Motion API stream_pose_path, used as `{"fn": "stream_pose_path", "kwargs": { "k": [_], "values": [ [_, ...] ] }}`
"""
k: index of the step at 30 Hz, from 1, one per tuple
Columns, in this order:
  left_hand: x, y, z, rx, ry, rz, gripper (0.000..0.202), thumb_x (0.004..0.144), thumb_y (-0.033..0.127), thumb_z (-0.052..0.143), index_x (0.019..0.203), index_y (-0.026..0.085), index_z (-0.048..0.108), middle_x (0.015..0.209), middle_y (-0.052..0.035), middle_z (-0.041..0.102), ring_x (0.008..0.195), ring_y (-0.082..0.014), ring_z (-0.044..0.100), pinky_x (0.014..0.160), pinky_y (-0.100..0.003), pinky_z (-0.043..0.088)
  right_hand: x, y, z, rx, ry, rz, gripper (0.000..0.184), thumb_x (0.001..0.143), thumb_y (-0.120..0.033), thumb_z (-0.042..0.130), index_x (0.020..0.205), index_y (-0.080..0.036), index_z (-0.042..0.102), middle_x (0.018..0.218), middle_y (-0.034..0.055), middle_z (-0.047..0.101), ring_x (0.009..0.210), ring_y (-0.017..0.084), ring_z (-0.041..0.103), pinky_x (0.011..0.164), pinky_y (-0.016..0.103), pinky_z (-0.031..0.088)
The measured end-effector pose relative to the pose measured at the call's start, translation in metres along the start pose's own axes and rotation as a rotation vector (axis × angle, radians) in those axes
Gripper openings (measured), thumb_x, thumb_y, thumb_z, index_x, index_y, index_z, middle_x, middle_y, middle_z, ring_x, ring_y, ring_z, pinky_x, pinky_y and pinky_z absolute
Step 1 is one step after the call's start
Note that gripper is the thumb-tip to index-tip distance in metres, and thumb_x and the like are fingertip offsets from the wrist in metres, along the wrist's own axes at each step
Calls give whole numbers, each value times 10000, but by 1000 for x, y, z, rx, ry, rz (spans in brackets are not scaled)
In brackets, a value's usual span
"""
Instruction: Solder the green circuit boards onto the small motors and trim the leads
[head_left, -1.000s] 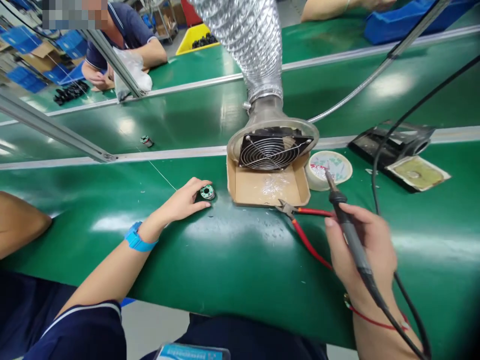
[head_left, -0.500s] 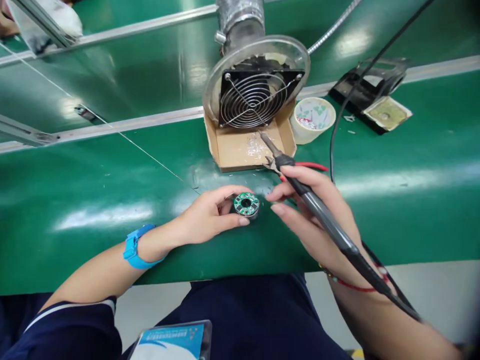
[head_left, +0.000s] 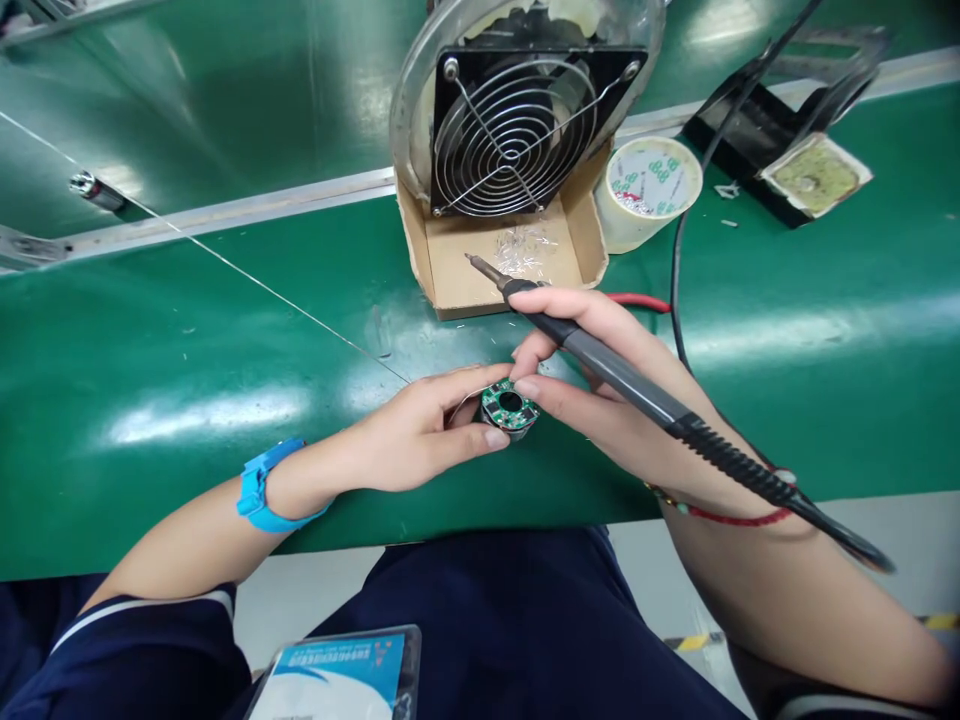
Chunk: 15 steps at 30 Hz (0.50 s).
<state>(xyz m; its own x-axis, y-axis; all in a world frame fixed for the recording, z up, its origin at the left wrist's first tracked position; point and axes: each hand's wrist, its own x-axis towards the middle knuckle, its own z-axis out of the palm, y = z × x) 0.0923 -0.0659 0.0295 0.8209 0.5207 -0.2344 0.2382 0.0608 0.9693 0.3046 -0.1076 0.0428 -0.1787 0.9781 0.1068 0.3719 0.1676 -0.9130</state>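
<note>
My left hand (head_left: 405, 432) grips a small round motor with a ring-shaped green circuit board (head_left: 498, 412) on top, thumb and fingers around its side. A thin strand of solder wire (head_left: 300, 305) runs from the upper left into that hand. My right hand (head_left: 600, 380) holds a soldering iron (head_left: 622, 372) slantwise, its tip up and left over the front of a cardboard tray (head_left: 469, 295). The right thumb and a fingertip touch the edge of the board. Behind the right hand, a red plier handle (head_left: 640, 301) shows; the rest of that tool is hidden.
A fume fan with a wire guard (head_left: 510, 150) stands at the tray's back; wire clippings lie in the tray. Right of it are a white tub (head_left: 637, 225) and an iron stand with a yellowish sponge (head_left: 817, 178). The iron's black cable (head_left: 677, 270) crosses the green bench.
My right hand has come left to the board, and its fingertips now touch it. The iron's tip has swung left. The camera view has shifted nearer the bench.
</note>
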Motion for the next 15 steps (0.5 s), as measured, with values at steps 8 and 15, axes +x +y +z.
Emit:
{"fn": "stream_pose_path", "kwargs": {
  "k": [8,15],
  "values": [
    [1,-6,-3,19,-13,65,389,927,287,647,1290,159,595,716,46,443,582,-67,343,523,-204,311,1,-2,5,-54,16,-30,407,893,-160,628,1279,-255,543,825,-37,655,775,116,641,810,290,565],
    [4,-6,-4,19,-10,123,307,933,301,658,1198,149,625,797,28,492,595,-58,362,534,-202,331,1,-6,8,-129,23,-63,364,897,-157,606,1239,-266,545,836,-32,662,783,135,651,903,349,529]
  ]
}}
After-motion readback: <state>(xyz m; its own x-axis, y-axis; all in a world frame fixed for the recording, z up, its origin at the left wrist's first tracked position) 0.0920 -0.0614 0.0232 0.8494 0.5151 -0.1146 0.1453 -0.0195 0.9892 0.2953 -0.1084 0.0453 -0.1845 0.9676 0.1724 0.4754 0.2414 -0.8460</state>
